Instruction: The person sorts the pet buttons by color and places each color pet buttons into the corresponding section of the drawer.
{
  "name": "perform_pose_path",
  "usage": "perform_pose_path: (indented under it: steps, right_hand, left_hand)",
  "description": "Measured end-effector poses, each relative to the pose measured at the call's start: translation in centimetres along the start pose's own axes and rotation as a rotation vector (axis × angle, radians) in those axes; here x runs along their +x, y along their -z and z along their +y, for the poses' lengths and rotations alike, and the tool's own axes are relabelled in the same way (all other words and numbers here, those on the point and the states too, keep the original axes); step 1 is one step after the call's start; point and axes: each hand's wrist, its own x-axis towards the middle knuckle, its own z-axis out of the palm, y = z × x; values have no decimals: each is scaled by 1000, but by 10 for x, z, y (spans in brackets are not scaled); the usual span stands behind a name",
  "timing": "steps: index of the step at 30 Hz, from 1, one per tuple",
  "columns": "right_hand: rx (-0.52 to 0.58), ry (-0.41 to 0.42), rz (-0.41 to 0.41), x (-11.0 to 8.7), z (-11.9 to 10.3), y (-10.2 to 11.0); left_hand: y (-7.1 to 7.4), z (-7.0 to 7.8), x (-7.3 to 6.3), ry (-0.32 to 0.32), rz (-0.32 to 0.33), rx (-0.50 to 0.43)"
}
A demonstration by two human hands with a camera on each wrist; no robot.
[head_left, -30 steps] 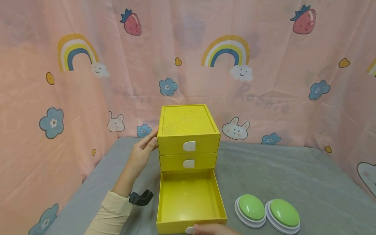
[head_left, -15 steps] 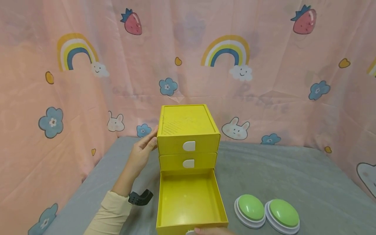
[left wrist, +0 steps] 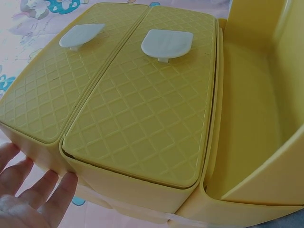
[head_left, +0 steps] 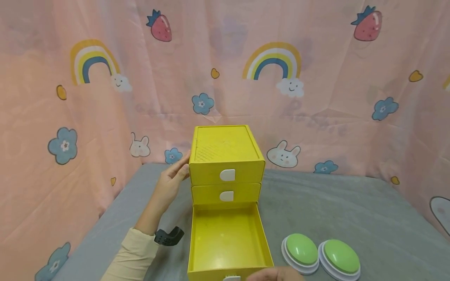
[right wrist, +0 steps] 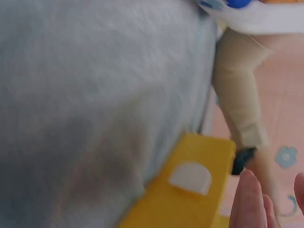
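A yellow drawer cabinet (head_left: 226, 173) stands upright on the grey cloth, its upper two drawers pushed in. The bottom drawer (head_left: 230, 244) is pulled out toward the person, its bare floor showing. My left hand (head_left: 168, 187) rests with fairly straight fingers against the cabinet's left side; in the left wrist view its fingertips (left wrist: 66, 187) lie along the side wall. At the lower edge of the head view, my right hand (head_left: 275, 274) is just right of the drawer's white handle (head_left: 232, 278). In the right wrist view its fingers are extended, thumb apart, off the handle (right wrist: 191, 177).
Two round green push buttons with white bases, a nearer-left one (head_left: 301, 249) and another (head_left: 340, 257), sit right of the drawer. Grey cloth (head_left: 334, 210) covers the table. A pink patterned curtain (head_left: 225, 97) hangs behind and at both sides.
The bottom drawer has come slightly farther out. My right hand has let go of its handle and moved to the right; the left hand stays against the cabinet.
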Motion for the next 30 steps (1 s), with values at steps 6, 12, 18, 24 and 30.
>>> perform_pose_path:
  steps: [6,12,18,24,30]
  right_hand:
    - [-143,-51,246,-23,-50,4]
    - [-284,-36,455,-31,-56,22]
    - [-338,-66,642,-30,-56,40]
    - [-440,-117,686,-33,-60,60]
    - [-481,-164,672,-31,-58,75]
  left_hand:
    - [1,0,1,-5,0,-2]
    - [1,-1,1,-3,-9,-3]
    - [1,-2,0,4,-1,-8]
    - [1,-3,1,1,-1,-11]
    - [1,-4,1,-6,-9,-17]
